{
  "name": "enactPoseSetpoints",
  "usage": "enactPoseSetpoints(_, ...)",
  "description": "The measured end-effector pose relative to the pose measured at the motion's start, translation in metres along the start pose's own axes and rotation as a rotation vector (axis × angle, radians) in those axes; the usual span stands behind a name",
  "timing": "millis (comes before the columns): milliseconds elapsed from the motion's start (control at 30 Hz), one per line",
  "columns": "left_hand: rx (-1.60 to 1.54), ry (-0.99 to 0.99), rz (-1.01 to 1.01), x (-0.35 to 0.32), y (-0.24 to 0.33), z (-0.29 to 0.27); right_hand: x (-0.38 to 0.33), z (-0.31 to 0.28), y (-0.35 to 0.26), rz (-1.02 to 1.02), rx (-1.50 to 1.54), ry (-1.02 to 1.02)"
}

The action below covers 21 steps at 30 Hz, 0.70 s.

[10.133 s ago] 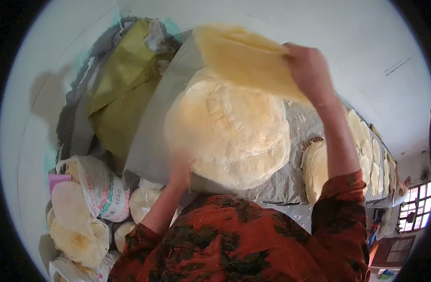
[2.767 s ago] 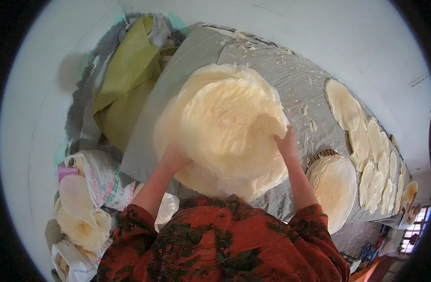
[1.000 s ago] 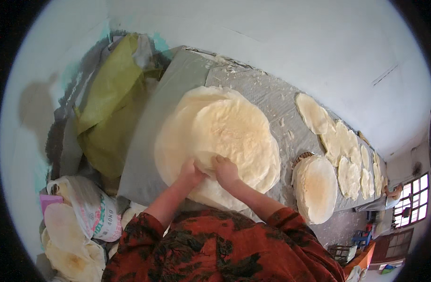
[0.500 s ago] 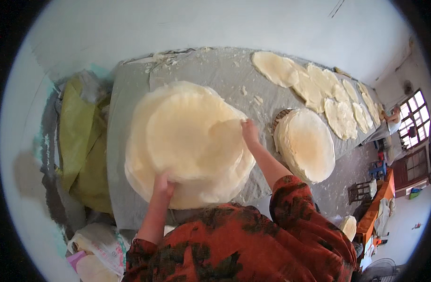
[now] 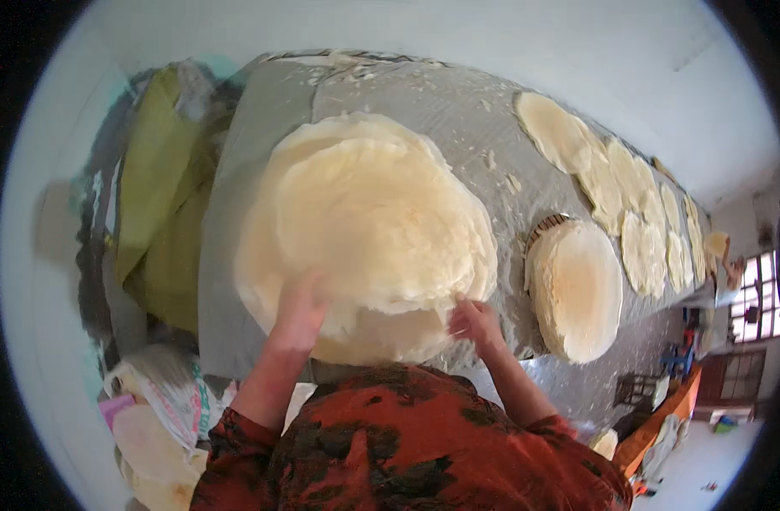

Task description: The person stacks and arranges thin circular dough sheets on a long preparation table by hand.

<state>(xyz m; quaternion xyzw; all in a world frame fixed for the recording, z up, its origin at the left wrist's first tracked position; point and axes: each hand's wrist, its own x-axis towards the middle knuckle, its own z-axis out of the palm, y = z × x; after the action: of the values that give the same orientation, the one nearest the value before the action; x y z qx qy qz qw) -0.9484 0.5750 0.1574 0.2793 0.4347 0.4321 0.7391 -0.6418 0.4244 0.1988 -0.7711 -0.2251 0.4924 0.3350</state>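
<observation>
A wide pile of thin, pale round flatbreads [image 5: 373, 204] lies in front of me, with uneven, overlapping edges. My left hand [image 5: 303, 305] rests at the near left part of the pile; motion smears its fingers. At the near right edge, my right hand [image 5: 475, 322] has its fingers slightly bent and apart, close to the rim of the upper sheets. I see nothing held in it. Right of the pile stands a second, taller stack of flatbreads [image 5: 577, 289], with a ribbed brown basket edge [image 5: 543, 228] showing behind it.
Single flatbreads [image 5: 556, 132] lie spread along the far right of the grey sheet-covered table [image 5: 237, 281]. A yellow-green sack [image 5: 156, 187] stands at left, with plastic bags [image 5: 164, 392] below it. Another person [image 5: 726, 277] stands near the window at far right.
The upper round sheet, gripped at both sides before, now lies on the pile. My right hand has left its raised edge and come nearer to me. The view has shifted.
</observation>
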Motion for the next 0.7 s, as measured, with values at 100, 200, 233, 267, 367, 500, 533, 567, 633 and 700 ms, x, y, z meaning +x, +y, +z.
enactPoseSetpoints(100,1.236,-0.184,0.655,-0.009,-0.009,-0.027,-0.023,0.021,-0.036,-0.689,-0.482,0.339)
enactPoseSetpoints(200,0.003,-0.044,0.054,0.011,-0.044,-0.044,-0.052,0.080,-0.087,-1.092,-0.914,0.011)
enactPoseSetpoints(233,-0.001,-0.051,0.052,0.009,-0.043,-0.044,-0.047,0.098,-0.081,-1.115,-1.033,-0.045)
enactPoseSetpoints(267,0.497,-0.151,0.234,0.007,-0.038,-0.046,-0.044,0.115,-0.075,-1.130,-1.092,-0.024)
enactPoseSetpoints(367,1.024,-0.214,0.495,-0.016,0.016,0.005,-0.011,0.135,-0.056,-1.216,-1.215,0.143)
enactPoseSetpoints(500,0.929,-0.290,0.437,-0.030,0.040,0.016,-0.003,0.137,-0.063,-1.196,-1.003,0.120)
enactPoseSetpoints(533,0.922,-0.286,0.452,-0.024,0.031,0.012,-0.002,0.131,-0.073,-1.209,-1.011,0.126)
enactPoseSetpoints(567,0.421,-0.341,0.368,-0.011,0.016,0.004,-0.008,0.125,-0.100,-1.137,-1.091,0.071)
enactPoseSetpoints(633,-0.581,-0.273,-0.077,-0.010,0.036,0.024,-0.016,0.108,-0.162,-0.955,-1.187,0.069)
enactPoseSetpoints(700,-0.440,-0.222,0.002,-0.015,0.037,0.008,-0.045,0.088,-0.238,-0.980,-1.068,0.102)
